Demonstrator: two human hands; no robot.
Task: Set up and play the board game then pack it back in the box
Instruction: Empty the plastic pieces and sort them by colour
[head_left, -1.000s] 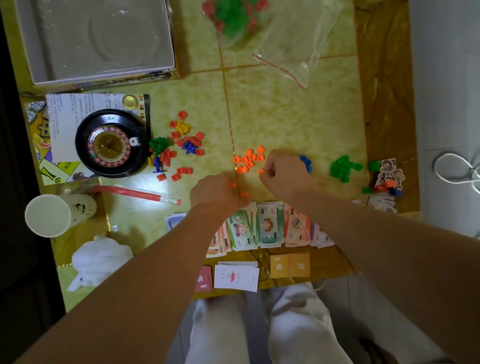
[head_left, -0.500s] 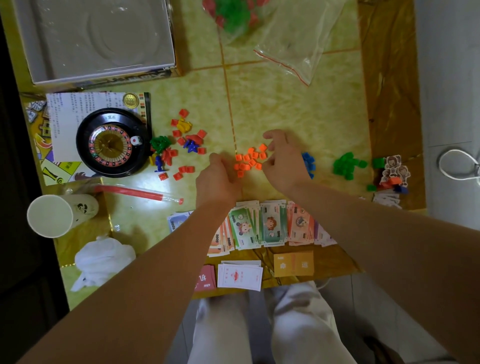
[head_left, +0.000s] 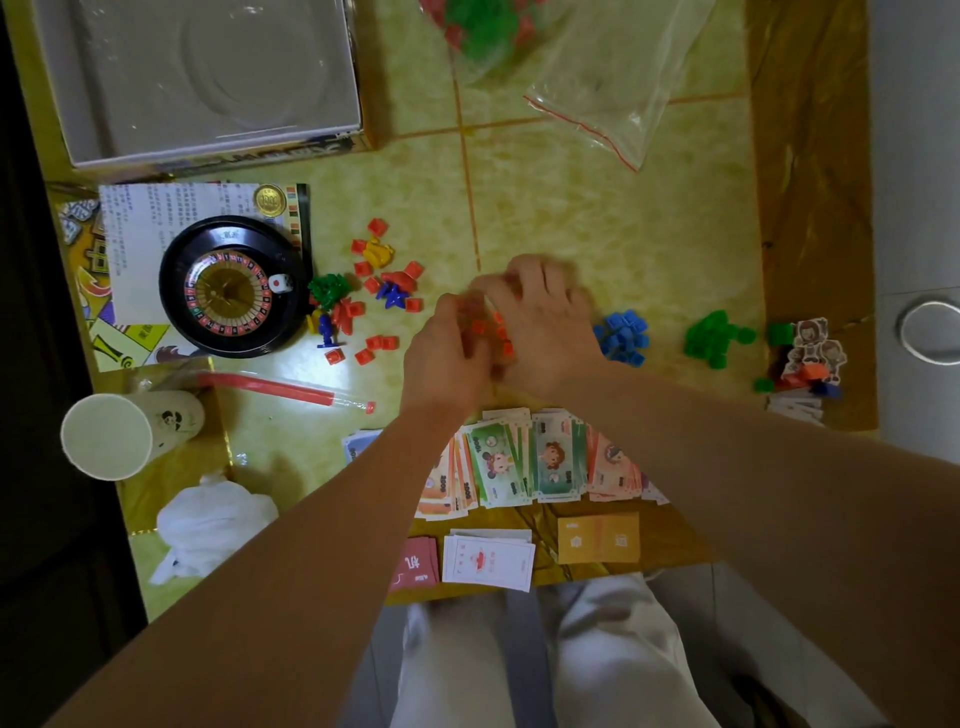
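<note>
Orange pieces (head_left: 501, 332) are swept into a tighter heap as the left hand (head_left: 447, 358) and right hand (head_left: 543, 325), apart on either side of them half a second ago, close in with fingers curled round them at mid-tabletop (head_left: 597, 218). Blue pieces (head_left: 621, 338) and green pieces (head_left: 714, 338) sit piled to the right, play money (head_left: 519, 462) nearer the person. Sorting by colour appears to be under way.
</note>
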